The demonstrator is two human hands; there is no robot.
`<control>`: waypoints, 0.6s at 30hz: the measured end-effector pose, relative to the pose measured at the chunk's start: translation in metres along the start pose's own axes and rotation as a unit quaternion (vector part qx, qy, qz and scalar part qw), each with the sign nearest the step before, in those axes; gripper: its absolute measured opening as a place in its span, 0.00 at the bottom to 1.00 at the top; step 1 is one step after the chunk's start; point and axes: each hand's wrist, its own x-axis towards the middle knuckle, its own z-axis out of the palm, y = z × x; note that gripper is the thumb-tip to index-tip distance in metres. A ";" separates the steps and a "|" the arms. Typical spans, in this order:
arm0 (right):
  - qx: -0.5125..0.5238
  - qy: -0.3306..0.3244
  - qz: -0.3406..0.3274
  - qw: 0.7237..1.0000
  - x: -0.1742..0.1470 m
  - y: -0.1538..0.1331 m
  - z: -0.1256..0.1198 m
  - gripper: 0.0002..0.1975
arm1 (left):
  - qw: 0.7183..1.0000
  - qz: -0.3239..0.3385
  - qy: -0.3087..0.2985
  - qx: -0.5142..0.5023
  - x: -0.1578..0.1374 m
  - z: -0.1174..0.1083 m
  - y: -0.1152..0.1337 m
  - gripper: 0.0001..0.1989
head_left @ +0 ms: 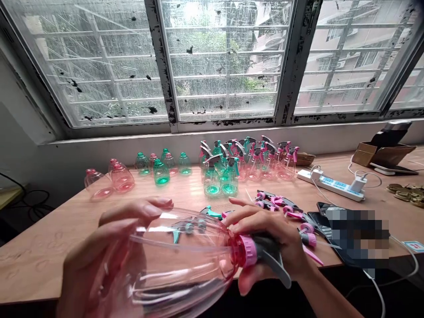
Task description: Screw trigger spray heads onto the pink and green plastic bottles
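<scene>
A clear pink spray bottle (179, 260) lies tilted on its side close to the camera, its neck toward the right. My left hand (99, 251) is wrapped round the bottle's base end. At the neck, my right hand (268, 229) grips the spray head (266, 251), which has a pink collar and a grey trigger. The collar sits on the bottle's neck, and a thin tube runs inside the bottle. Beyond the hands lie loose pink-and-black spray heads (278, 203) and a few green ones (212, 213), partly seen through the bottle.
Bottles with spray heads (229, 176) stand grouped at the back of the wooden table (43, 251). Open green (161, 172) and pink bottles (122, 179) stand left. To the right are a white power strip (334, 184), phones (347, 238), cables and a cardboard box (380, 157).
</scene>
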 end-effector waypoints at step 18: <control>-0.616 0.010 0.387 0.687 0.040 0.041 -0.183 0.32 | 0.998 0.009 0.053 0.033 0.029 -0.008 0.006 0.20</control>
